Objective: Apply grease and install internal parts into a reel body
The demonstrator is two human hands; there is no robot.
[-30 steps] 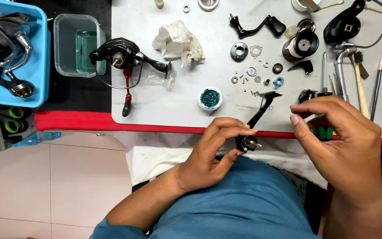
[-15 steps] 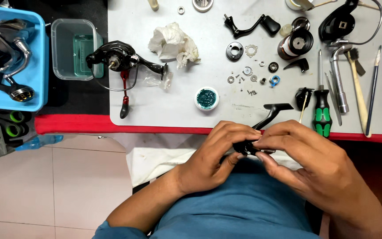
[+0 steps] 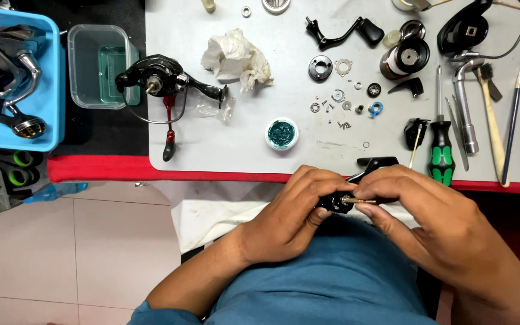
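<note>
My left hand (image 3: 299, 207) grips a small black reel part (image 3: 335, 203) with a crank arm that ends in a black knob (image 3: 377, 162) near the table edge. My right hand (image 3: 419, 207) pinches a thin brass-coloured pin (image 3: 356, 200) that sticks out of that part. Both hands meet just below the red table edge, over my blue shirt. A small tub of green grease (image 3: 282, 132) stands on the grey mat (image 3: 242, 150) right above them.
On the mat lie a black reel body (image 3: 160, 78), crumpled tissue (image 3: 236, 57), several tiny washers and screws (image 3: 341, 108), a green-handled screwdriver (image 3: 441, 150), brushes and a metal tool (image 3: 464, 108). A blue tray (image 3: 52, 78) with a reel and a clear box (image 3: 97, 66) sit left.
My right hand came in from the right and closed onto the reel part held by my left hand. It now pinches the pin at the part.
</note>
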